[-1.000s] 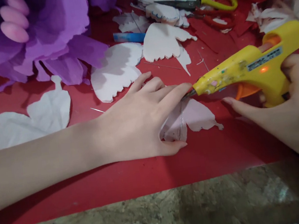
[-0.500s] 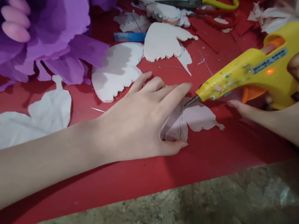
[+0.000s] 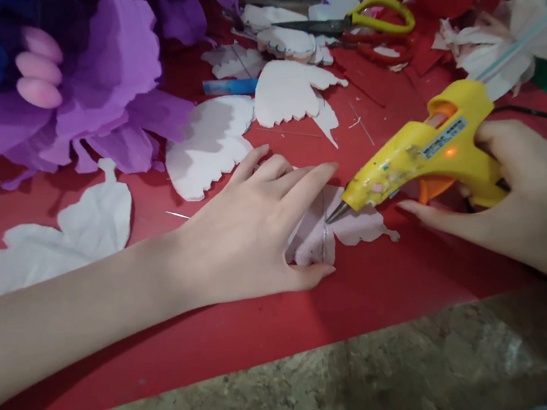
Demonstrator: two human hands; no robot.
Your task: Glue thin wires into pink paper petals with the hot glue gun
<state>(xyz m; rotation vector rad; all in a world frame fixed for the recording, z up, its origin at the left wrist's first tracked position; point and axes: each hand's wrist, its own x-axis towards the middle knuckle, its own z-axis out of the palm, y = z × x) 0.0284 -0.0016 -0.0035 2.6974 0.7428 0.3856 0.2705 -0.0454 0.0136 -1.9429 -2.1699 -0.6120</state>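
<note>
My left hand (image 3: pixel 251 228) lies over a pale pinkish paper cutout (image 3: pixel 356 222), pressing it against the red sheet with fingers and thumb spread apart. A thin wire (image 3: pixel 326 228) runs across the cutout, with shiny clear glue along it. My right hand (image 3: pixel 518 193) is wrapped round the handle of a yellow hot glue gun (image 3: pixel 399 165) with an orange trigger and a lit orange light. Its metal nozzle points down-left and meets the wire just right of my left hand. Part of the cutout is hidden under my left hand.
White paper cutouts (image 3: pixel 283 93), a blue pen-like stick (image 3: pixel 230 87) and yellow-handled scissors (image 3: pixel 382 14) lie behind my hands. A large purple paper flower (image 3: pixel 105 72) fills the back left. A white crinkled cutout (image 3: pixel 70 232) is left. The red sheet (image 3: pixel 196 349) ends near me.
The glue gun in my right hand has moved left and its nozzle is lower along the wire. My left hand stays on the cutout. The view has shifted slightly.
</note>
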